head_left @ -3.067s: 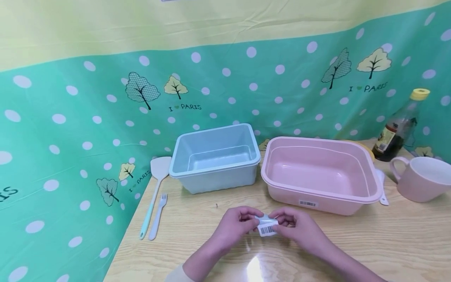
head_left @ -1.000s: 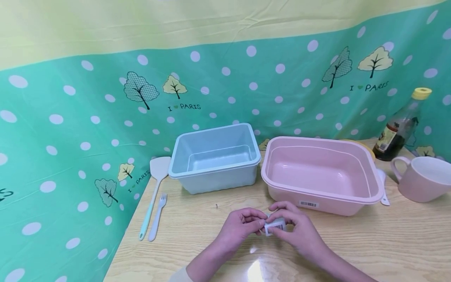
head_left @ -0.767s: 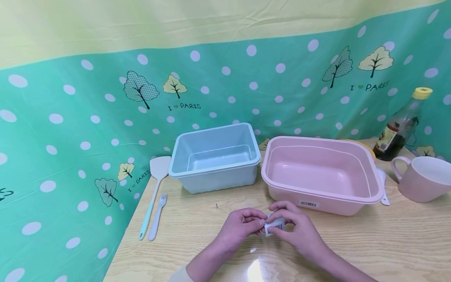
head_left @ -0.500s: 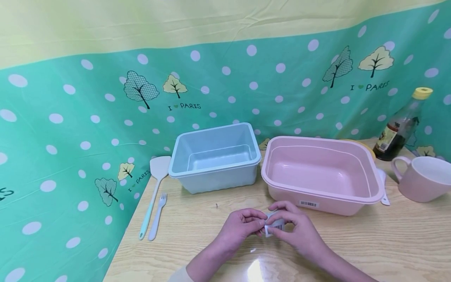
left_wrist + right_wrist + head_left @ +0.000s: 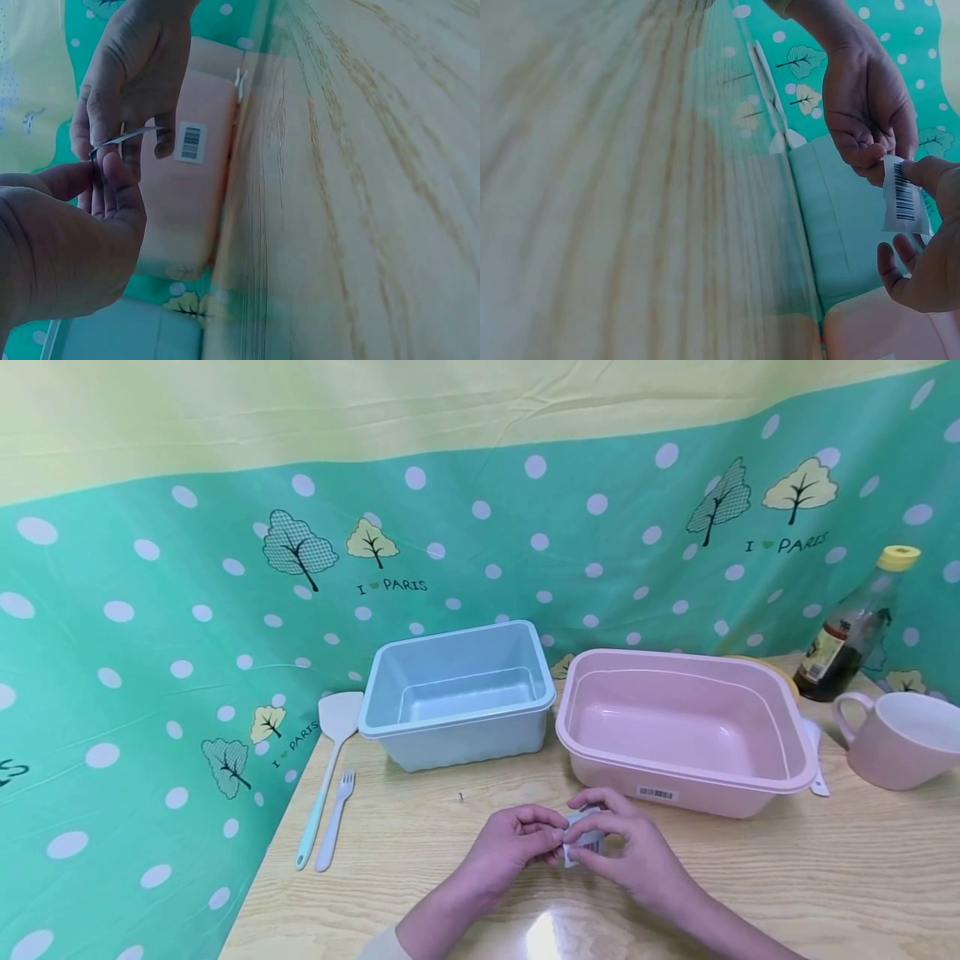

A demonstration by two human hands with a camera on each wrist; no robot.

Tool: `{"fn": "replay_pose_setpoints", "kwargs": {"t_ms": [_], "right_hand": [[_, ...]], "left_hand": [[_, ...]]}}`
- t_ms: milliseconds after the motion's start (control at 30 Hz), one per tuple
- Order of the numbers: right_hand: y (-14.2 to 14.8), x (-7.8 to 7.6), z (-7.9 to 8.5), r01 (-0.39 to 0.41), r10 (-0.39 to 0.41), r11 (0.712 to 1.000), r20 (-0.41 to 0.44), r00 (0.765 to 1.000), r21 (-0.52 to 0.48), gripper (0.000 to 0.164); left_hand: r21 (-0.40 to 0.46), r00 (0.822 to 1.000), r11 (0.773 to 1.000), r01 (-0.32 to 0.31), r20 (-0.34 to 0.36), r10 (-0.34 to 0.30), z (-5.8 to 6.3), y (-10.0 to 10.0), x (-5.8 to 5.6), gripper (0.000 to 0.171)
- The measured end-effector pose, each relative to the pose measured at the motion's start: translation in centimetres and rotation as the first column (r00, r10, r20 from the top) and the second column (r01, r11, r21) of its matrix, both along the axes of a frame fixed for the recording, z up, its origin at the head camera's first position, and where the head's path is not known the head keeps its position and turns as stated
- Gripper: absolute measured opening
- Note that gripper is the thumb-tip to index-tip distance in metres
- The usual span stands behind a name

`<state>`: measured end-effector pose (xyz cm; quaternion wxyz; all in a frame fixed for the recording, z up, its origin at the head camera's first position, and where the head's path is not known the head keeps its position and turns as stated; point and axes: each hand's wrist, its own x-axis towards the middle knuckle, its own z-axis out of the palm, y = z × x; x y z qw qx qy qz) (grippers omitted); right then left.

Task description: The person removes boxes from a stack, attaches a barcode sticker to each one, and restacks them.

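Observation:
Low over the table's front middle, both hands hold a small flat white packet with a printed barcode. My left hand pinches its left end between thumb and forefinger. At the other end, my right hand has the packet between thumb and curved fingers, which hide part of it. The right wrist view shows the barcode side face on, with the right thumb near one corner. Seen from the left wrist, the packet is edge-on and thin.
Behind the hands stand a light blue basin and a pink basin. A spatula and a fork lie at left. At right are a white utensil, a pink mug and a sauce bottle.
Three seconds ago the packet lay flatter, its barcode facing up between both hands' fingertips. It has since tilted and shifted slightly right, with the right fingers over its top. Lately it turned a little more.

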<state>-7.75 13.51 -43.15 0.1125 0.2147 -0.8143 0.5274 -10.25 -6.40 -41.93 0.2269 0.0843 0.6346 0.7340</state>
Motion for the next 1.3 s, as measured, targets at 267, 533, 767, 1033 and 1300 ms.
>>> {"fn": "replay_pose_setpoints", "kwargs": {"t_ms": [267, 533, 767, 1033, 1300], "right_hand": [[-0.2, 0.0, 0.1, -0.012, 0.012, 1.0, -0.031, 0.999, 0.006, 0.029], [-0.1, -0.1, 0.0, -0.005, 0.006, 0.999, -0.014, 1.0, 0.041, 0.031], [-0.1, 0.1, 0.2, 0.029, -0.028, 0.997, -0.007, 1.0, 0.075, 0.03], [0.1, 0.0, 0.3, 0.011, -0.011, 0.997, 0.0, 1.0, 0.081, 0.022], [0.2, 0.1, 0.5, -0.008, 0.008, 0.996, -0.002, 1.0, 0.084, 0.017]], "left_hand": [[-0.025, 1.0, 1.0, -0.002, -0.003, 0.002, -0.2, 0.1, 0.0, 0.018], [-0.026, 1.0, 1.0, -0.003, -0.015, 0.003, -0.6, 0.2, -0.1, 0.018], [-0.066, 0.999, 0.998, -0.024, -0.025, 0.023, -0.7, -0.1, -0.5, 0.018], [-0.128, 0.997, 0.99, -0.053, -0.064, 0.045, -1.2, -0.5, -1.1, 0.015], [-0.163, 0.997, 0.985, -0.057, -0.065, 0.046, -1.7, -0.9, -1.6, 0.016]]}}
